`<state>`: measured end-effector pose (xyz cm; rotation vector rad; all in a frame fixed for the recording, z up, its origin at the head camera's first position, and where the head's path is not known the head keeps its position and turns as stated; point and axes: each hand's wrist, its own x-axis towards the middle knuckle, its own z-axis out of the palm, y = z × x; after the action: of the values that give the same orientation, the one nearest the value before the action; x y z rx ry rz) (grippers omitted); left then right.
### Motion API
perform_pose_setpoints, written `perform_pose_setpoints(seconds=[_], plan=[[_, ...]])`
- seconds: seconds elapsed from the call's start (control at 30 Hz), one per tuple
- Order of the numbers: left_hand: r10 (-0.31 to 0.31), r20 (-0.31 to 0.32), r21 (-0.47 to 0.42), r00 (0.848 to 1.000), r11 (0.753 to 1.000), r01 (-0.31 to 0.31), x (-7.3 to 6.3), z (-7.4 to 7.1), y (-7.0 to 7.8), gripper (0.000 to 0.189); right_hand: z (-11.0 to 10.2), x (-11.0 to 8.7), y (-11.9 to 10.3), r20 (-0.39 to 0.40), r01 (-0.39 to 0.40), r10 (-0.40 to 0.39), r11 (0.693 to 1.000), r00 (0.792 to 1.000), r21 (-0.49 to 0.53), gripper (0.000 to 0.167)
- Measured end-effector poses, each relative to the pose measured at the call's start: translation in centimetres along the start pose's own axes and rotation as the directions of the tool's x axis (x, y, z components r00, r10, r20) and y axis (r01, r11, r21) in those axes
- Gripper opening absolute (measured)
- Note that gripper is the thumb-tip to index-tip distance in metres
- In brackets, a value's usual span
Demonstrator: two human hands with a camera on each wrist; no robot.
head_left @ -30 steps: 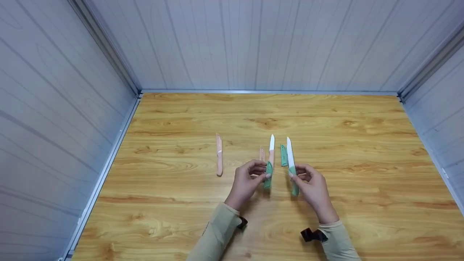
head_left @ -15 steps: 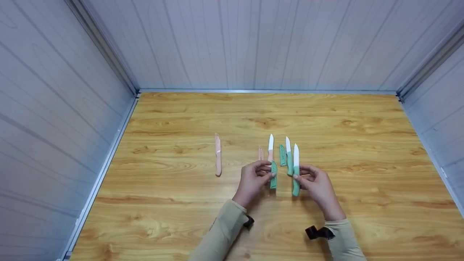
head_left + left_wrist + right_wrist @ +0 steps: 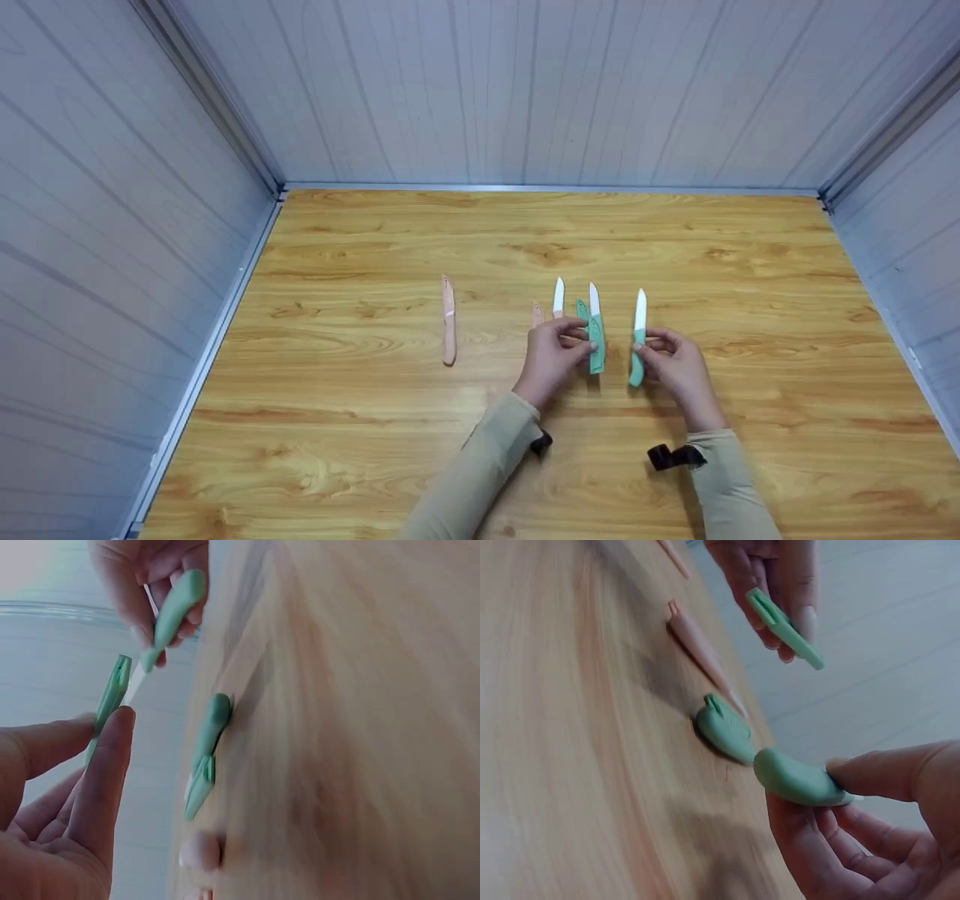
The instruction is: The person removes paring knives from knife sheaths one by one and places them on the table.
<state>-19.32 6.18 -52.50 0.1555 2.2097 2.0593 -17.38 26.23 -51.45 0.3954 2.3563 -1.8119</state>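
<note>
Left hand (image 3: 553, 355) pinches a flat green plastic-looking sheath (image 3: 596, 346); right hand (image 3: 676, 369) pinches a green-handled, white-bladed knife (image 3: 639, 334), apart from it, above the wood-grain table (image 3: 360, 247). Judged step: pairing them; next calls for aligning blade (image 3: 641, 309) and slot (image 3: 763, 607).

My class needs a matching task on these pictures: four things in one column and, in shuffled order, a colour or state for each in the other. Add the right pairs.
Column one
1. left hand
2. right hand
3. leftmost pink knife
4. tabletop

Column two
A. holds a green-handled knife with its white blade bare
B. yellow-brown with a wood grain
C. pinches a green sheath between thumb and fingers
D. lies with a pink sheath over its blade

Right pairs: 1-C, 2-A, 3-D, 4-B
</note>
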Motion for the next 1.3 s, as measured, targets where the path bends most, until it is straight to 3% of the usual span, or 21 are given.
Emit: perform_pose_setpoints(seconds=[0.3, 0.6, 0.8, 1.03, 1.3], plan=[[-0.078, -0.030, 0.056, 0.996, 0.995, 0.080, 2.7, 2.3, 0.6, 0.024, -1.1, 1.9, 0.3, -0.045, -0.012, 0.009, 0.998, 0.999, -0.058, 0.038], [-0.154, -0.051, 0.073, 0.987, 0.985, 0.158, 4.8, 3.8, 0.7, 0.023, -1.4, 3.4, 0.6, -0.032, 0.014, -0.017, 0.997, 0.999, -0.073, 0.037], [-0.138, -0.054, 0.157, 0.989, 0.977, 0.145, 5.7, 4.4, 0.5, 0.023, -1.2, 4.2, 0.6, -0.036, 0.011, -0.014, 0.995, 0.999, -0.098, 0.037], [-0.057, -0.047, 0.289, 0.997, 0.955, 0.068, 6.0, 4.7, 0.5, 0.024, -1.1, 4.7, 0.5, -0.032, 0.024, -0.028, 0.994, 0.999, -0.109, 0.036], [-0.083, -0.038, 0.386, 0.996, 0.918, 0.091, 6.4, 5.3, 0.5, 0.022, -1.2, 4.8, 0.5, -0.018, -0.012, 0.011, 0.993, 1.000, -0.116, 0.037]])
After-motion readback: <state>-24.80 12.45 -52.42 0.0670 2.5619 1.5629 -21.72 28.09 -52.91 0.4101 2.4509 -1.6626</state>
